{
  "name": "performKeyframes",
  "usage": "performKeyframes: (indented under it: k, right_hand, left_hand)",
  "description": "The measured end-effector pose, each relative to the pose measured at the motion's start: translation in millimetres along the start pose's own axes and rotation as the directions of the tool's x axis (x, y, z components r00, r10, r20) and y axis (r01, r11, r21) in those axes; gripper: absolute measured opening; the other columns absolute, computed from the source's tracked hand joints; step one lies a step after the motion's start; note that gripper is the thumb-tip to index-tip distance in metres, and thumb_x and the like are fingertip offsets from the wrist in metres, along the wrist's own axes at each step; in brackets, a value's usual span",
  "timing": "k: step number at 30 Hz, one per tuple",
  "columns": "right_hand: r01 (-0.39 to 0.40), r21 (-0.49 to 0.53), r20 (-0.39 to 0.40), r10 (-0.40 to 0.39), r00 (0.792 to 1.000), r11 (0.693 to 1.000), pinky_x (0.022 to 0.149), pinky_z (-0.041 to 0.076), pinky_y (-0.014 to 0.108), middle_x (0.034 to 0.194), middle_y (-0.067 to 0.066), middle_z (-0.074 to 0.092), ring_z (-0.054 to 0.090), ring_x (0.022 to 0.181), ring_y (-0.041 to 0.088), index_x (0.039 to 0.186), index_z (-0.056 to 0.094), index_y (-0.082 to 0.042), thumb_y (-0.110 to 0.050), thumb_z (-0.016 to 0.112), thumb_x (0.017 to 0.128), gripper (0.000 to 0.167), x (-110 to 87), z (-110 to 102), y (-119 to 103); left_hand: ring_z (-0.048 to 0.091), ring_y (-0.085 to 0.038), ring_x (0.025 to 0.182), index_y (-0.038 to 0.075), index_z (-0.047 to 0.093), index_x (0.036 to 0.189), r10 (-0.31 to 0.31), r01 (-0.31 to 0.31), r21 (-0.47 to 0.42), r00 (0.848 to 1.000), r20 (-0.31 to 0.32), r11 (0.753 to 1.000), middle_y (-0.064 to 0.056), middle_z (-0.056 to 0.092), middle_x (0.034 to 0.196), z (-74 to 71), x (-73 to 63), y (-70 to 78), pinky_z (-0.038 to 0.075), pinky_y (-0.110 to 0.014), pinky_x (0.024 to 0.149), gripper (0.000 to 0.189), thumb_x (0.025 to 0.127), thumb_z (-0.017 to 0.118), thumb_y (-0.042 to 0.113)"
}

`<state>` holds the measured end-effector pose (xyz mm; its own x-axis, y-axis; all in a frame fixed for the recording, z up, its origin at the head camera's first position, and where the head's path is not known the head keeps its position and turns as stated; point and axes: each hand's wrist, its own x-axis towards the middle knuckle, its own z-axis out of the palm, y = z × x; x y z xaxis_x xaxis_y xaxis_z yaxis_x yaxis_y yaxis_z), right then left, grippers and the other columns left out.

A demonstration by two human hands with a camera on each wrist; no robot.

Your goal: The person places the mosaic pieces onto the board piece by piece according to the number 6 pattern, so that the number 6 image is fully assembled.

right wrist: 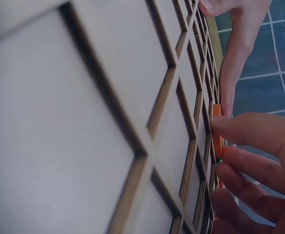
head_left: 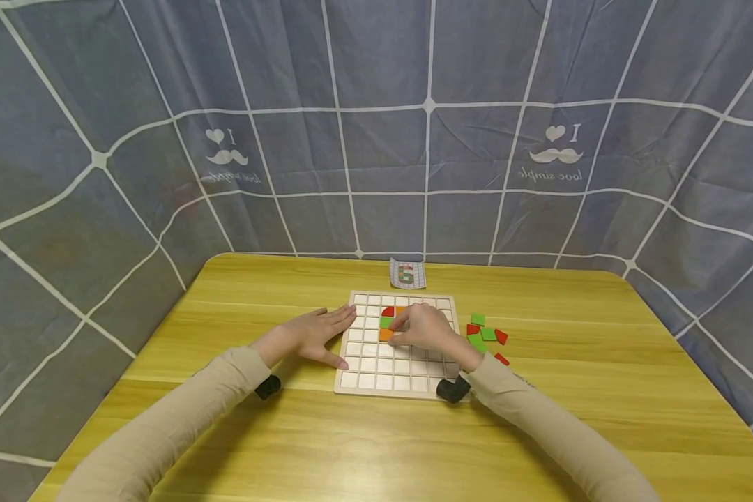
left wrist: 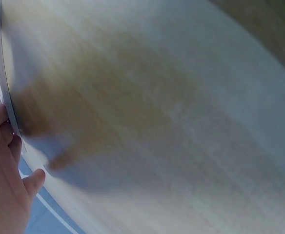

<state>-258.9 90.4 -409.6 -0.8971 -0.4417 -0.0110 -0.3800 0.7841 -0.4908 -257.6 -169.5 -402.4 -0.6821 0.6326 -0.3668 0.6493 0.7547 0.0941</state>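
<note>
Brushing from the beige cloth right sleeve [head_left: 533,411] could scatter the loose red and green tiles [head_left: 488,335]. Left hand [head_left: 316,335], fingers wide, touches the edge of the pale wooden grid board [head_left: 367,381]; slipping could skew it. Right hand [head_left: 425,326] pinches an orange square tile [head_left: 385,335] near mid-board; ridges may tilt it. Grey fabric curtain [head_left: 383,153]: we read mirrored "I", "love simple".

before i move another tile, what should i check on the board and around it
1. Left hand steady at the pale wooden grid board's left edge: ok, fingers touch it.
2. Right hand at the nearer flat orange tile: ok, thumb touches it.
3. That tile seated flat: cannot tell, fingers partly cover it.
4. Small printed card uncovered behind the board: ok.
5. Loose flat green and red tiles spread apart: not ok, several bunch together.
</note>
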Motion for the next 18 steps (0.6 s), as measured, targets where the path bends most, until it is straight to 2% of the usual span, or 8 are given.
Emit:
performKeyframes:
  k: [5,18]
  right_hand:
    - [0.005,-0.002,0.007,-0.005,1.0,1.0,0.057,0.046,0.023,0.086,-0.008,0.075,0.062,0.072,0.005,0.09,0.078,-0.022,-0.034,0.081,0.075,0.02,0.4,0.0,0.1]
    - [-0.007,0.003,-0.003,0.007,1.0,1.0,0.06,0.047,0.025,0.089,-0.008,0.074,0.062,0.075,0.006,0.091,0.078,-0.022,-0.032,0.082,0.074,0.02,-0.6,-1.0,-0.8]
  left_hand:
    - [0.006,-0.023,0.151,0.009,0.006,0.156,0.0,0.0,0.0,1.0,-0.002,1.0,-0.008,-0.001,0.163,0.4,-0.1,0.2,0.013,-0.049,0.122,0.105,0.084,0.052,0.071]
    - [0.006,-0.025,0.151,0.008,0.007,0.155,0.008,-0.008,0.003,1.0,0.003,1.0,-0.01,0.0,0.163,-0.2,-0.7,-0.5,0.014,-0.05,0.121,0.104,0.084,0.053,0.069]
